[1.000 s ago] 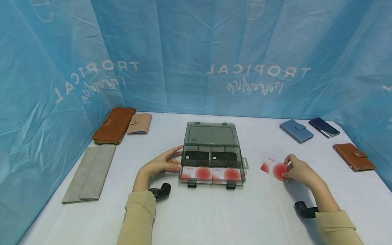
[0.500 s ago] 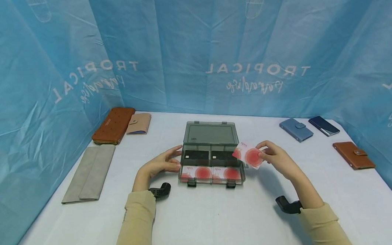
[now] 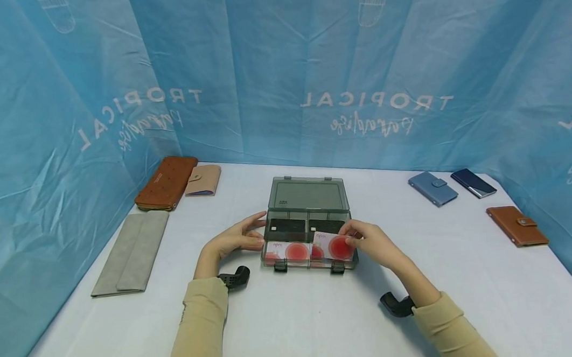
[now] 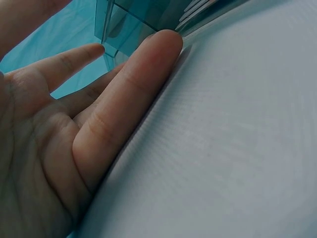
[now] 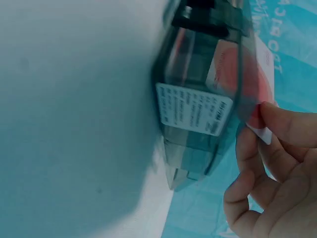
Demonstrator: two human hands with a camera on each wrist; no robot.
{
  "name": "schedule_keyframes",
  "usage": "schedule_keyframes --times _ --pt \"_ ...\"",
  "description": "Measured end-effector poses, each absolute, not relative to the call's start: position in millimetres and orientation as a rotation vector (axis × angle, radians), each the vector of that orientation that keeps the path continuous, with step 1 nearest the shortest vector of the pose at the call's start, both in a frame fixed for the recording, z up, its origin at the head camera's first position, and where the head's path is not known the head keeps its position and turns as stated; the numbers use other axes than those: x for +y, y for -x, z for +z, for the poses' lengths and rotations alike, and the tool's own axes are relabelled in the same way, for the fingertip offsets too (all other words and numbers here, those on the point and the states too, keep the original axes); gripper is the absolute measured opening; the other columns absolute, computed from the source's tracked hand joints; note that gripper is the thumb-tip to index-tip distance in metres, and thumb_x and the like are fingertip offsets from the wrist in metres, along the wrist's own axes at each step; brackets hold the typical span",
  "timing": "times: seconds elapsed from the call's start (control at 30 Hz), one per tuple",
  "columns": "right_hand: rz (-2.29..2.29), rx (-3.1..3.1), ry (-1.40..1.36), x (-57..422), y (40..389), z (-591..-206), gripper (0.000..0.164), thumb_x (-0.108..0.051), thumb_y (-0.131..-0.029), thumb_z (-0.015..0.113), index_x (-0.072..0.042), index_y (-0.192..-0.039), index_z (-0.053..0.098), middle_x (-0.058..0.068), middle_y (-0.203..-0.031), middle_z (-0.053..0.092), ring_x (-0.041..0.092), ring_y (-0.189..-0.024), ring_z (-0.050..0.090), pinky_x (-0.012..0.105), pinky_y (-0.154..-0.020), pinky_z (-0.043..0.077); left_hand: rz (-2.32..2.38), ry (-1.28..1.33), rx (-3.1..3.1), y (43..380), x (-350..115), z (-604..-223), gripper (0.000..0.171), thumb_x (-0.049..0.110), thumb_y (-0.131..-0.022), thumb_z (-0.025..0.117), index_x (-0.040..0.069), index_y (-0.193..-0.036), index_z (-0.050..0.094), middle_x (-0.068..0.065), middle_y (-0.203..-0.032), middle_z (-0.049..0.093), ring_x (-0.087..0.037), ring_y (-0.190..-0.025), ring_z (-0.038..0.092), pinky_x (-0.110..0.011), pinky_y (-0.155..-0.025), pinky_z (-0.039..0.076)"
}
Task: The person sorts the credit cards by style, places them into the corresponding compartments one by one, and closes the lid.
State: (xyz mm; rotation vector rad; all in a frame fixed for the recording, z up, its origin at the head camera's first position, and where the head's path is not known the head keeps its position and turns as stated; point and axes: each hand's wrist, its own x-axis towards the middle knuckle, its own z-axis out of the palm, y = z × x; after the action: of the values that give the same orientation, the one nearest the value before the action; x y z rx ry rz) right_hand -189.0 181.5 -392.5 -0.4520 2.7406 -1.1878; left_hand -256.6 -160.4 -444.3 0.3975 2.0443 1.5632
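Observation:
An open-lidded, see-through green-grey box [image 3: 308,194] with compartments lies mid-table. My right hand [image 3: 374,244] pinches a red-and-white card [image 3: 324,243] by its right edge, partly down in the front right compartment and tilted. In the right wrist view thumb and fingers grip that card [image 5: 266,64] at the box's rim. Similar red-and-white cards [image 3: 285,251] lie in the front left compartment. Black cards [image 3: 287,225] with a small chip sit in the back ones. My left hand [image 3: 233,240] rests against the box's left side, fingers extended; its fingertip [image 4: 168,42] is close to the box wall.
To the left lie a grey folder [image 3: 132,254], a brown zip wallet [image 3: 167,183] and a beige card holder [image 3: 203,180]. A blue wallet [image 3: 432,188], a dark card case [image 3: 473,183] and a brown wallet [image 3: 516,225] lie right. Blue curtains [image 3: 280,76] hang behind and beside the table.
My right hand has lifted the red-and-white card from the table on the right and carried it left into the box's front right compartment. The left hand stays at the box.

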Motion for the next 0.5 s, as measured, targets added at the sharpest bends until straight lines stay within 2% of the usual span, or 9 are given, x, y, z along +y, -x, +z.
schedule_keyframes --times 0.3,0.5 --pt "-0.856 2.941 0.548 169 184 -396 0.012 0.0 -0.082 0.065 -0.009 -0.09 0.064 0.003 -0.089 0.064 0.02 -0.084 0.059 0.036 -0.075 0.049 1.557 -0.399 2.046 256 -161 -444 0.082 0.012 -0.082 0.068 0.021 -0.149 0.02 -0.011 -0.149 0.026 -0.02 -0.105 0.053 -0.039 -0.09 0.043" --pt "-0.741 3.005 0.528 167 182 -393 0.008 -0.003 -0.081 0.068 -0.009 -0.086 0.068 0.001 -0.085 0.057 0.016 -0.075 0.052 0.03 -0.065 0.045 1.572 -0.375 2.025 256 -159 -443 0.082 0.012 -0.082 0.068 0.019 -0.148 0.021 -0.012 -0.149 0.026 -0.019 -0.104 0.053 -0.037 -0.088 0.045"
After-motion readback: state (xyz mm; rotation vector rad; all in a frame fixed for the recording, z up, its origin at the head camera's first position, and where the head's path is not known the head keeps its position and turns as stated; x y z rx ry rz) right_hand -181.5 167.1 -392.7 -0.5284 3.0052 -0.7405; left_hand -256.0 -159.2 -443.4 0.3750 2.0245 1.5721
